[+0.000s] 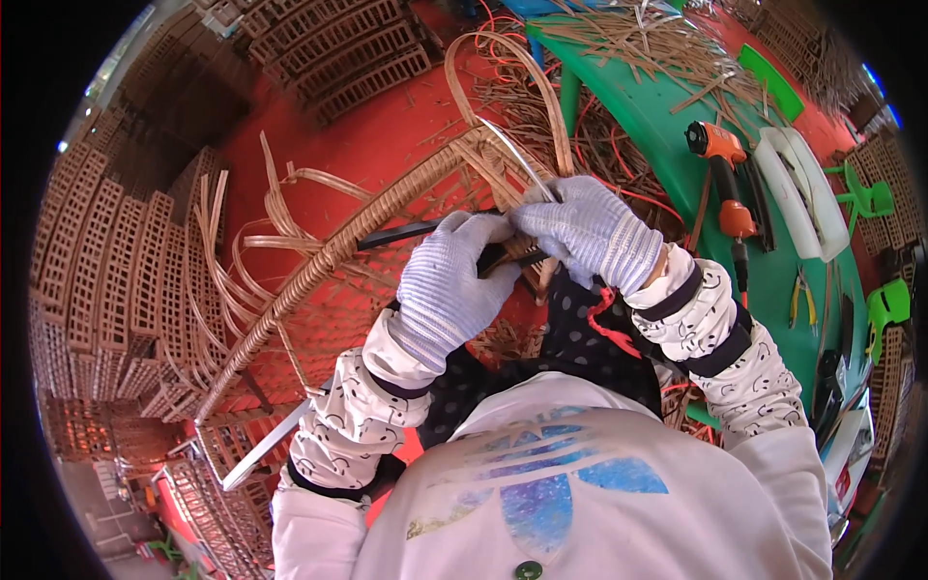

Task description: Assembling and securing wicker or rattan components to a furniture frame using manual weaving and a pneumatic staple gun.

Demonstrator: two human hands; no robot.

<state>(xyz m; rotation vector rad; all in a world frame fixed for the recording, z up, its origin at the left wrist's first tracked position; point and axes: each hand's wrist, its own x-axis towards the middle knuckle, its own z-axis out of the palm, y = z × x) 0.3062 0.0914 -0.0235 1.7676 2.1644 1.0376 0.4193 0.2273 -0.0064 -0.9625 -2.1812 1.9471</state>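
Note:
My left hand (447, 290), in a pale knit glove, grips the dark bar of a wicker-wrapped frame (329, 256) that slants from lower left up to the centre. My right hand (585, 230), gloved the same way, pinches a thin pale rattan strip (512, 153) that rises from the frame's woven corner. Both hands meet at that corner, almost touching. Loose rattan strips (280, 198) curl off the frame on its left side. A bent cane loop (527, 82) stands up behind the hands.
A green table (677, 135) at the upper right holds an orange power drill (725, 184), a white tray (797, 188), pliers (800, 295) and a pile of cane offcuts (638, 43). Stacks of woven wicker panels (106, 261) line the left side over a red floor (387, 135).

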